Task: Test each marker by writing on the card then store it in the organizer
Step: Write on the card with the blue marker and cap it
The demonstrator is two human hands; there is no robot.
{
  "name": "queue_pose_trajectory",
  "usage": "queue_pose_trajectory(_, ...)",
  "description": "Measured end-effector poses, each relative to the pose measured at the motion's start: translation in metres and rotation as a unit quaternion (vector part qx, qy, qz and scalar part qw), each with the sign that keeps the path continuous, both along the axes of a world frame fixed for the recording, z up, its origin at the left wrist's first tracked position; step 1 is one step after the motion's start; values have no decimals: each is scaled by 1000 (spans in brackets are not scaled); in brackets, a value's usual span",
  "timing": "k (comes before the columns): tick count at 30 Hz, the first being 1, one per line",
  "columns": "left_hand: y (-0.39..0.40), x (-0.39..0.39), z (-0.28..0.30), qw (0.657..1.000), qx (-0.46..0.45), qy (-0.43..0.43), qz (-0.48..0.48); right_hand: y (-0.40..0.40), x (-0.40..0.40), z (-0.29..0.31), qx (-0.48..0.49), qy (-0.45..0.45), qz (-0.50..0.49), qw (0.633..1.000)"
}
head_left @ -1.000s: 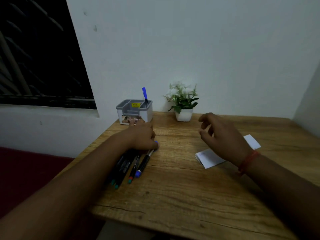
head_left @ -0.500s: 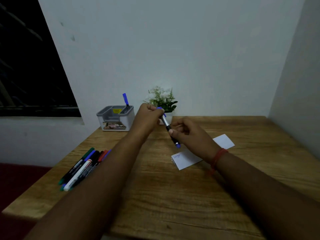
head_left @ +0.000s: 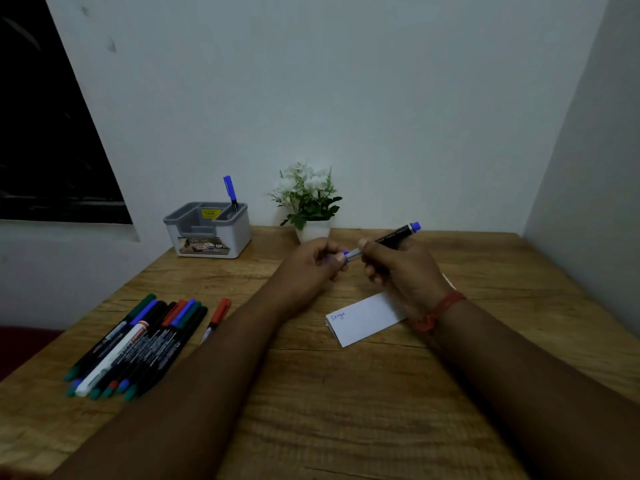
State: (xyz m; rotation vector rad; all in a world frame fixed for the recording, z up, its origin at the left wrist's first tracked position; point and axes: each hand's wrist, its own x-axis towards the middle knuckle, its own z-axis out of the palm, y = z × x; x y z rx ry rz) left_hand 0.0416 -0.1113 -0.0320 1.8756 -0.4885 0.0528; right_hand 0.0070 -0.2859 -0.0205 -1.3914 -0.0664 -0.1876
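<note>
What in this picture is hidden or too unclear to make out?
- Head view: the cap end of the blue marker sits inside the left hand, so whether it is off is unclear.
- The card is partly covered by the right hand; its blue writing is too small to read.
- The organizer labels are blurred.

Two bare hands are up over the wooden table [head_left: 346, 393]: the left hand [head_left: 311, 265] and the right hand [head_left: 398, 268], with one black blue-ended marker [head_left: 391, 237] between them. One blue pen [head_left: 230, 194] stands in one grey plastic organizer [head_left: 207, 233]. One white folded card [head_left: 363, 318] lies flat. One loose pile of markers [head_left: 138, 344] holds roughly ten; overlap prevents an exact count. One small potted plant [head_left: 308, 202] stands at the back.
</note>
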Motion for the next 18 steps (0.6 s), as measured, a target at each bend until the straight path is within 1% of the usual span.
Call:
queue_pose_trajectory(2, -2, -1, -1, 999, 24, -22, -8, 3, -1, -3, -22, 2, 12, 1000)
queue_pose_trajectory(6, -1, -1, -3, 999, 28, -32, -25, 5, -5, -2, -20, 11, 29, 999)
queue_pose_trajectory(12, 3, 7, -2, 996, -26, 15, -79, 8, -9, 5, -22, -7, 19, 1000)
queue_pose_trajectory(14, 4, 10, -3, 995, -31, 34, -85, 9, -11, 8, -28, -16, 14, 999)
queue_pose_trajectory(16, 17, 16, -1, 995, -76, 65, -26, 0, -11, 15, -21, -38, -10, 999)
queue_pose_trajectory(18, 40, 21, 4, 979, -175, 98, 48, -18, -7, 23, 1, -65, -40, 997)
